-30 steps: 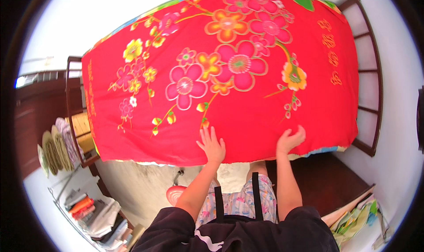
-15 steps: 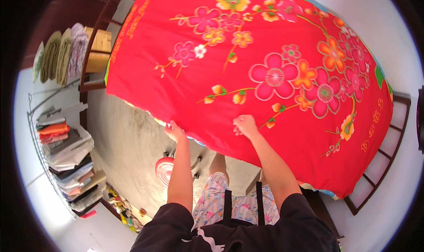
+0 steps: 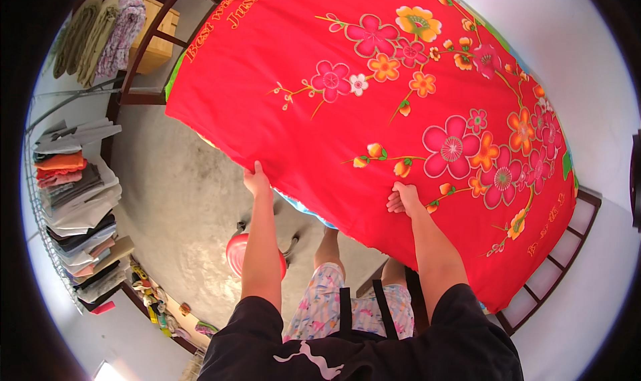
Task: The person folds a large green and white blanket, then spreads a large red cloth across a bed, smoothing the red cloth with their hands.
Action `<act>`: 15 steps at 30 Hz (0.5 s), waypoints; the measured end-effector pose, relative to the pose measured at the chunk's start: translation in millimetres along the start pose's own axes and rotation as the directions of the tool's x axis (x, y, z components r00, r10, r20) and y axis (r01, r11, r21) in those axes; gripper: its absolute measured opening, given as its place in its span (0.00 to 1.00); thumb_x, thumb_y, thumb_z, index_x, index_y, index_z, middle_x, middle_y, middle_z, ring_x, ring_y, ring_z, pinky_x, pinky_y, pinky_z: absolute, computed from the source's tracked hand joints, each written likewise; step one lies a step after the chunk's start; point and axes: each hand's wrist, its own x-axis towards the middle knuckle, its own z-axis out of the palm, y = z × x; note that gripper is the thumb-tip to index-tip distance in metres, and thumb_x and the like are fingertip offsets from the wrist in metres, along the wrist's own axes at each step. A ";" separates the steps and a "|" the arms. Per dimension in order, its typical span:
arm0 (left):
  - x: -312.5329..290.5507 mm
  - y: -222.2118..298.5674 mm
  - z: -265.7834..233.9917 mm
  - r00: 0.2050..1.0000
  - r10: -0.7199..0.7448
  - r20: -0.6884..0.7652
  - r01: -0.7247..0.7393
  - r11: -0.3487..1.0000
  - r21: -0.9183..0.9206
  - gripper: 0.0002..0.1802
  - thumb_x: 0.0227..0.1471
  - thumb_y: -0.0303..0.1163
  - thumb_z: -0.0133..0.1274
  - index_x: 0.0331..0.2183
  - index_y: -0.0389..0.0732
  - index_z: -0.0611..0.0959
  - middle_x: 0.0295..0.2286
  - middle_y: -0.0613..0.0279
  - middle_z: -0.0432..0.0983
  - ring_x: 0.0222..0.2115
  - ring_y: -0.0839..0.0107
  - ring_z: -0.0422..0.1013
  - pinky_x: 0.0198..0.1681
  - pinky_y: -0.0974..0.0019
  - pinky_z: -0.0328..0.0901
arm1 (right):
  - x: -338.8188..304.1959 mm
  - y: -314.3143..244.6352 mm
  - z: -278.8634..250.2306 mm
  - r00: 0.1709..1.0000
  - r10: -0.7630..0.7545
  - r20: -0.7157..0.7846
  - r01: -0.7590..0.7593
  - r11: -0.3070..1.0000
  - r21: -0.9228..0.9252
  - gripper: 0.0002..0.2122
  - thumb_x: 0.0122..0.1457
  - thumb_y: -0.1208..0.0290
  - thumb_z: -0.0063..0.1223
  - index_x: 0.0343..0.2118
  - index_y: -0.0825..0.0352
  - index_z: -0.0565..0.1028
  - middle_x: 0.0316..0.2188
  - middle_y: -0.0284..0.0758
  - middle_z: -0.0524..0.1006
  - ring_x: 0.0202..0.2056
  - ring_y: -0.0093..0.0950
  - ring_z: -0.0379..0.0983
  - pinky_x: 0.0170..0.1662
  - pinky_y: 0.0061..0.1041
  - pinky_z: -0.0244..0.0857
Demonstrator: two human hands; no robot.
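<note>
A large red bed sheet (image 3: 294, 137) printed with pink, orange and yellow flowers is spread over the bed in front of me. At its near edge, left of my body, my left hand (image 3: 257, 179) is closed on the hem, thumb on top and the other fingers hidden under the cloth. Light blue cloth (image 3: 304, 207) shows beneath that edge. Farther right, my right hand (image 3: 404, 199) is over the sheet's red surface below a big pink flower, its fingers curled in. I see no cloth bunched in it.
The dark brown bed frame (image 3: 574, 237) stands out at the right, with its other end at upper left. On the concrete floor (image 3: 180, 180), a red round stool (image 3: 238, 253) sits below my left forearm. Hanging clothes (image 3: 80, 227) and folded bedding (image 3: 100, 40) line the left.
My view has turned, so the printed flowers sit farther right and the clothes farther left. My left hand has taken hold of the hem. The right hand stays curled over the sheet.
</note>
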 end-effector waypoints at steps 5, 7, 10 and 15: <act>18.1 -2.0 -19.5 0.987 -0.042 -0.156 0.038 0.999 -0.031 0.19 0.54 0.26 0.47 0.47 0.29 0.69 0.41 0.51 0.72 0.38 0.64 0.70 0.40 0.64 0.66 | 3.6 -0.5 1.7 0.999 0.033 -0.010 -0.033 0.999 -0.011 0.14 0.47 0.62 0.45 0.17 0.71 0.71 0.16 0.45 0.75 0.13 0.34 0.73 0.13 0.25 0.65; 18.0 2.0 -18.4 0.979 -0.077 -0.189 0.082 0.996 0.018 0.20 0.53 0.26 0.49 0.47 0.29 0.69 0.43 0.49 0.71 0.40 0.61 0.69 0.42 0.61 0.65 | 5.0 -1.0 0.0 0.999 0.046 0.009 -0.046 0.999 -0.009 0.15 0.47 0.62 0.45 0.17 0.71 0.71 0.16 0.45 0.75 0.14 0.35 0.73 0.14 0.26 0.66; -6.6 26.2 11.6 0.936 0.109 -0.335 0.049 0.901 0.431 0.23 0.49 0.27 0.51 0.47 0.29 0.69 0.46 0.46 0.67 0.46 0.55 0.64 0.48 0.55 0.60 | 4.7 -0.2 -4.3 0.997 0.074 0.003 -0.074 0.997 -0.006 0.15 0.48 0.61 0.44 0.17 0.71 0.72 0.16 0.45 0.76 0.14 0.35 0.73 0.15 0.27 0.66; -17.6 41.6 69.8 0.567 0.694 0.443 -0.768 0.251 0.590 0.28 0.46 0.33 0.52 0.50 0.36 0.69 0.54 0.47 0.56 0.56 0.51 0.50 0.56 0.45 0.47 | 4.3 -1.6 -1.7 0.994 0.102 0.046 -0.103 0.995 0.012 0.16 0.49 0.61 0.44 0.18 0.72 0.71 0.17 0.46 0.76 0.16 0.36 0.75 0.16 0.28 0.67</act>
